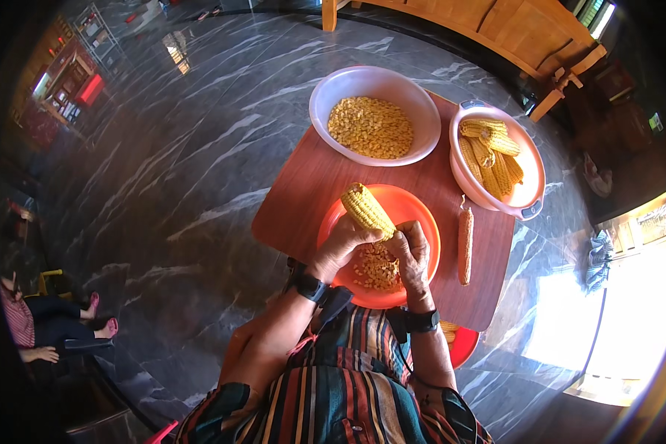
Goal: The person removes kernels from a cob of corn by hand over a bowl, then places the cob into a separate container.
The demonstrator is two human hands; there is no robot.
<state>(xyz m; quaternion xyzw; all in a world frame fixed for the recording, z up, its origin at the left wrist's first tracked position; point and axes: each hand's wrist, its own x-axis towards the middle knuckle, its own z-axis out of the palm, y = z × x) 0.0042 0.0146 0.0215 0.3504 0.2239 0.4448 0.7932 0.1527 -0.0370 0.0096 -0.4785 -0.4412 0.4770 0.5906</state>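
My left hand is closed around the lower part of a yellow corn cob, which tilts up and to the left over an orange plastic basin. At the cob's lower end are the bent fingers of my right hand; whether they grip the cob or loose kernels is hard to tell. Loose kernels lie in the basin beneath my hands. A bare, stripped corn cob rests on the wooden tabletop, to the right of the basin.
A whitish basin of kernels stands at the table's far side. Right of it is a pink basin with several corn cobs. A red container sits below the table's near right edge. A wooden bench stands beyond; a seated person is at left.
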